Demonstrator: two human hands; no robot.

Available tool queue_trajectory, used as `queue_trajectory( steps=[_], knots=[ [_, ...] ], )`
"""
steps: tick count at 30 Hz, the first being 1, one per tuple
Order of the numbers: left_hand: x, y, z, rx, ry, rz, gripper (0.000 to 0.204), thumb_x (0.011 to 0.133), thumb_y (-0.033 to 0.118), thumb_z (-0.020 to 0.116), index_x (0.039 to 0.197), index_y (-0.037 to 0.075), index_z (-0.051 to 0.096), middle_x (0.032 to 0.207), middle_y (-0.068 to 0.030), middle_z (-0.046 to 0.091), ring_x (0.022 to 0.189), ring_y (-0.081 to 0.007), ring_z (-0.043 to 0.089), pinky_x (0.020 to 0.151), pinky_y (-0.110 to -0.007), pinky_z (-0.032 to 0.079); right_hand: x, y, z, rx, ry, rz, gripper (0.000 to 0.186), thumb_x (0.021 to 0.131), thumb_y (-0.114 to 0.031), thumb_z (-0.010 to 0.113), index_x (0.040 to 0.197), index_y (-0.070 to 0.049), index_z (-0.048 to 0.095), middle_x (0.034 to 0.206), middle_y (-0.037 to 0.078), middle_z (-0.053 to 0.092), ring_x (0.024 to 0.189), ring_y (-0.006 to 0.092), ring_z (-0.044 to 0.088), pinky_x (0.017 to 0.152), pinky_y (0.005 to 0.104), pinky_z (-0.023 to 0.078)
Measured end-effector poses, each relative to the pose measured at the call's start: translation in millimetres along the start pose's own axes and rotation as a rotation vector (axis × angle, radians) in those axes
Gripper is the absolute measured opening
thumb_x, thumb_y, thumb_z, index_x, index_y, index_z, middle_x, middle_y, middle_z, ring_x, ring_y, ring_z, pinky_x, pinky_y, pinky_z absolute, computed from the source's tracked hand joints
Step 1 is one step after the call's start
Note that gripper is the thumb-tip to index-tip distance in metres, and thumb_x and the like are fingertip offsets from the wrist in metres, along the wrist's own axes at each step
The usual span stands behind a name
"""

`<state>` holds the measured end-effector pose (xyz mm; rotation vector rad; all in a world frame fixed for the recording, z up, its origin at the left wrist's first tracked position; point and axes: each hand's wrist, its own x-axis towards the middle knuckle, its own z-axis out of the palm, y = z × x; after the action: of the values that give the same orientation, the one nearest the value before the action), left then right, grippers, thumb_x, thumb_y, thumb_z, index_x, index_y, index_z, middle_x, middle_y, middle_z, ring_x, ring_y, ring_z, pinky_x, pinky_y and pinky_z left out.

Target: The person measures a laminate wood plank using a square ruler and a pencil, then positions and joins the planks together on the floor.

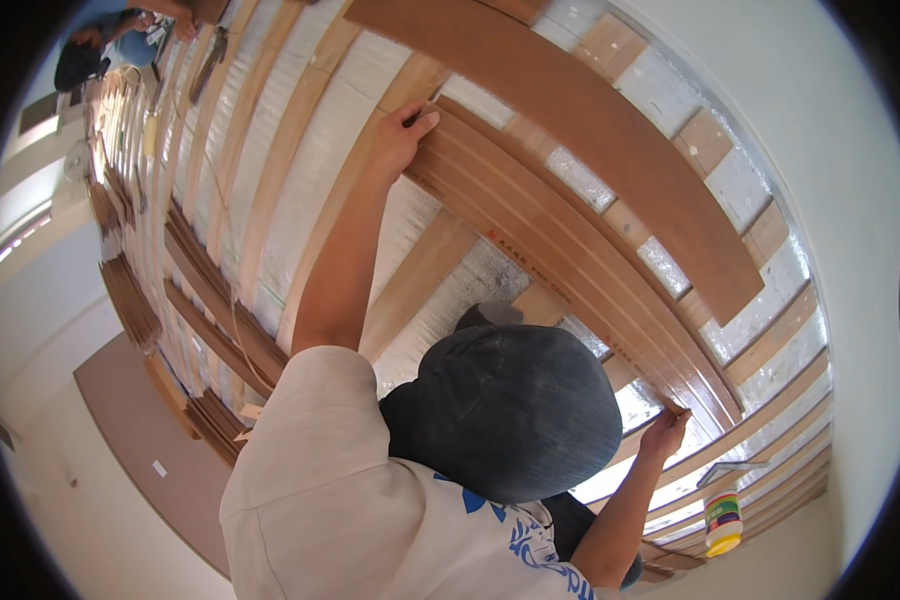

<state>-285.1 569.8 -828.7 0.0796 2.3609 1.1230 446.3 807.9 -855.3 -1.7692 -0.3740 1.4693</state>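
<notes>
A long brown floorboard [570, 250] slants across the middle, its lengthwise-grooved face with small print turned up. My left hand [405, 140] grips its far left end, thumb on top. Down at the near right end, my right hand [665, 432] holds the board's near edge, its fingers partly hidden. A darker strip [610, 240] runs along the board's far edge; I cannot tell if it is a second board. Beyond it a smooth reddish-brown floorboard [590, 130] lies across the wooden battens. My bent leg [515, 415], in dark trousers, is below the held board.
Light wooden battens [290, 130] run over silvery foil [420, 270]. Stacks of brown boards [215, 280] lie at left. A white tub with a yellow lid [722, 520] stands at lower right, by the white wall [810, 150]. Another person [135, 45] is at top left, near a dark tool [208, 65].
</notes>
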Motion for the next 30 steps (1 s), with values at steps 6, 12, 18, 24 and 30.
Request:
queue_trajectory(
  steps=[6, 12, 18, 24, 30],
  knots=[
    [3, -2, -2, -0.021, 0.001, 0.002, 0.057, 0.094, 0.034, 0.083, 0.137, -0.001, 0.069, 0.125, -0.0135, 0.075, 0.112, -0.0205, 0.068, 0.099, -0.033, 0.053, 1, 2, -1, 0.009, -0.005, -0.005, 0.030, 0.110, -0.023, 0.062, 0.122, 0.004, 0.061, 0.121, 0.014, 0.069, 0.114, 0.0249, 0.066, 0.105, 0.0360, 0.057],
    [9, -5, 0, -0.063, -0.029, -0.006, 0.057, 0.094, 0.033, 0.084, 0.138, 0.000, 0.070, 0.126, -0.0133, 0.075, 0.112, -0.0202, 0.068, 0.099, -0.033, 0.053, 5, 2, -7, 0.023, -0.020, -0.008, 0.028, 0.110, -0.023, 0.062, 0.121, 0.003, 0.061, 0.121, 0.013, 0.069, 0.114, 0.0246, 0.066, 0.104, 0.0359, 0.057],
    [9, -4, 1, -0.045, -0.055, -0.036, 0.056, 0.097, 0.030, 0.081, 0.141, -0.001, 0.067, 0.132, -0.0103, 0.072, 0.118, -0.0176, 0.065, 0.105, -0.031, 0.049, 6, 2, -10, 0.022, -0.014, -0.019, 0.028, 0.110, -0.022, 0.063, 0.121, 0.003, 0.061, 0.121, 0.014, 0.069, 0.113, 0.0246, 0.066, 0.104, 0.0356, 0.057],
    [10, -7, -13, -0.077, -0.061, -0.044, 0.056, 0.097, 0.030, 0.081, 0.141, -0.001, 0.066, 0.131, -0.0110, 0.072, 0.119, -0.0177, 0.065, 0.105, -0.031, 0.049, 4, 9, -2, 0.023, -0.021, -0.008, 0.027, 0.109, -0.022, 0.064, 0.120, 0.002, 0.061, 0.119, 0.013, 0.068, 0.112, 0.0242, 0.066, 0.103, 0.0351, 0.056],
    [20, -2, 10, 0.131, -0.064, 0.108, 0.055, 0.094, 0.037, 0.082, 0.134, 0.000, 0.072, 0.123, -0.0113, 0.076, 0.113, -0.0202, 0.068, 0.102, -0.034, 0.052, 14, 13, -40, 0.063, -0.243, -0.047, 0.026, 0.112, -0.026, 0.058, 0.112, -0.001, 0.065, 0.112, 0.011, 0.071, 0.107, 0.0239, 0.066, 0.101, 0.0413, 0.055]
  ],
)
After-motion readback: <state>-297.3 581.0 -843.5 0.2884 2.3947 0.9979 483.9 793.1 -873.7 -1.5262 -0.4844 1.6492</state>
